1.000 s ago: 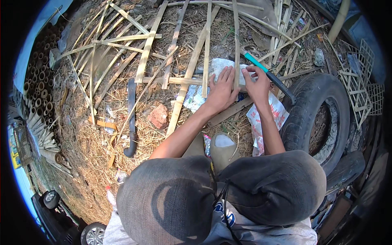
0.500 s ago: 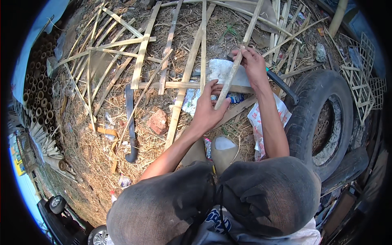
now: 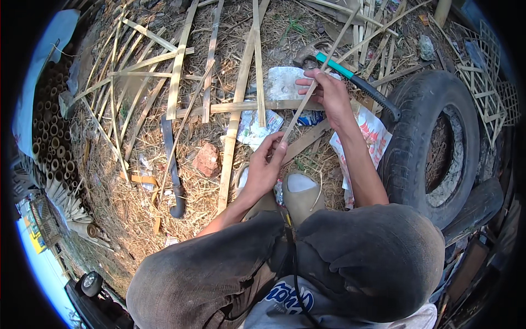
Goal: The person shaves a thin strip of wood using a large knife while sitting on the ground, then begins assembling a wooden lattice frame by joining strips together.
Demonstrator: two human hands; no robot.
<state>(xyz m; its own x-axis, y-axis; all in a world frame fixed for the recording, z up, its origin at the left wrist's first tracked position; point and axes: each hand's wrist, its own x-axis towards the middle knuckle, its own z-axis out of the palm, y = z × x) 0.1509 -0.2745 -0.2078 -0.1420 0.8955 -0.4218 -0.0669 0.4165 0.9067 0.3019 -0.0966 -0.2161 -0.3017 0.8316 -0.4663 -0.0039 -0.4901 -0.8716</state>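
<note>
Head view | thin bamboo strip (image 3: 307,98) at upper centre, long axis diagonal, lower end at centre, far end pointing to upper right | left hand (image 3: 264,167) pinching lower end | right hand (image 3: 327,96) clasping its middle | teal-handled hatchet (image 3: 356,83) just behind right hand | tyre (image 3: 438,145) at right | machete (image 3: 172,164) on straw, left of centre.

Dark grey trousers are being worn over both knees, and a light shirt with blue print is showing at the lower edge. Both forearms are being left bare (no sleeves, gloves or rings visible).
</note>
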